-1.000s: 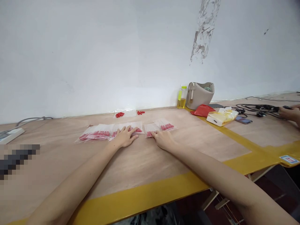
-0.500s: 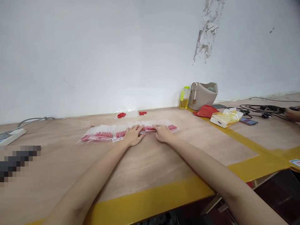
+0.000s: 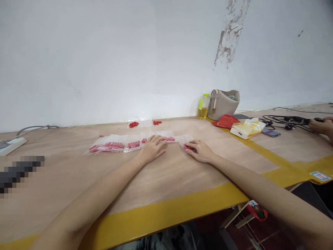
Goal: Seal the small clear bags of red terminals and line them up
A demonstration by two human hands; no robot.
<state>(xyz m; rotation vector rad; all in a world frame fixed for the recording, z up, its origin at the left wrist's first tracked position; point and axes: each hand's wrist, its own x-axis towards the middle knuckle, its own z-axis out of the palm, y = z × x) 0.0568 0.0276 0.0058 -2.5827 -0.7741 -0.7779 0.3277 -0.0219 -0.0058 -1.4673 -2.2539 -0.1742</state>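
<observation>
A row of small clear bags (image 3: 111, 144) filled with red pieces lies across the middle of the brown tabletop (image 3: 166, 173). My left hand (image 3: 153, 148) lies flat with its fingertips on the right end of that row. My right hand (image 3: 199, 151) rests palm down on a separate bag of red pieces (image 3: 185, 140), a short gap to the right of the row. Neither hand lifts anything. Some loose red pieces (image 3: 133, 124) and a few more (image 3: 156, 122) lie near the wall behind the row.
A yellow bottle (image 3: 203, 107), a grey bag (image 3: 223, 104), a red pouch (image 3: 225, 121), a yellow packet (image 3: 246, 127), a phone (image 3: 270, 132) and black cables (image 3: 286, 121) sit at the right. Another person's hand (image 3: 322, 125) rests there. A power strip (image 3: 11, 146) lies far left. Yellow tape edges the table (image 3: 166, 215).
My right hand has slid to the right with one bag under it, opening a gap from the row. My left hand stayed on the row's right end.
</observation>
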